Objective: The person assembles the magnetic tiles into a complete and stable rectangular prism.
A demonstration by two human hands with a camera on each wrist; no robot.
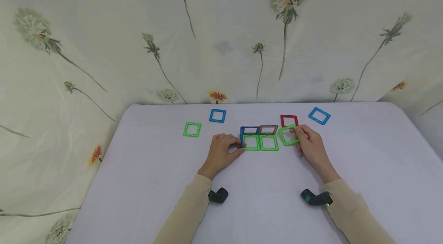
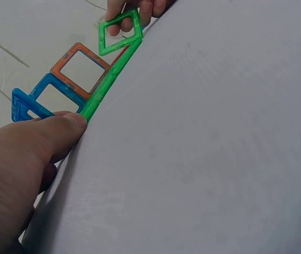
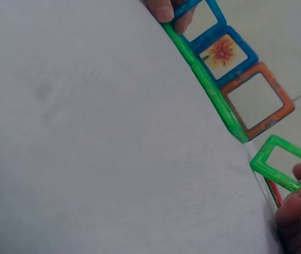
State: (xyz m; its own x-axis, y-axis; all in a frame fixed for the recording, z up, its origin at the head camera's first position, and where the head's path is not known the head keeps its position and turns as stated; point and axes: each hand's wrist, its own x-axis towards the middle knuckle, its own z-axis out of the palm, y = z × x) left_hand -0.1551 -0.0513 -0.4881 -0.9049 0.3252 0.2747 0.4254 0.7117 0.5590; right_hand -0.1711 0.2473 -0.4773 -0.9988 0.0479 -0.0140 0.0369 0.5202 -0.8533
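Two green square magnetic frame tiles, the left one (image 1: 251, 149) and the right one (image 1: 270, 149), lie joined side by side. A blue tile (image 1: 250, 126) and an orange tile (image 3: 285, 100) stand along their far edge, and another blue tile (image 1: 241, 136) stands at the left end. My left hand (image 1: 223, 151) pinches that end blue tile near the green corner; its fingertips are partly hidden. In my right hand (image 1: 311, 146) a third green tile (image 1: 281, 137) is held tilted, just right of the joined tiles and apart from them.
A red tile (image 1: 288, 116) lies behind the held green one. Farther right is a blue tile (image 1: 322, 111); another blue tile (image 1: 217, 110) and a green tile (image 1: 192, 123) lie at the left. Behind the white table (image 1: 270, 198) hangs flowered cloth (image 1: 228, 17).
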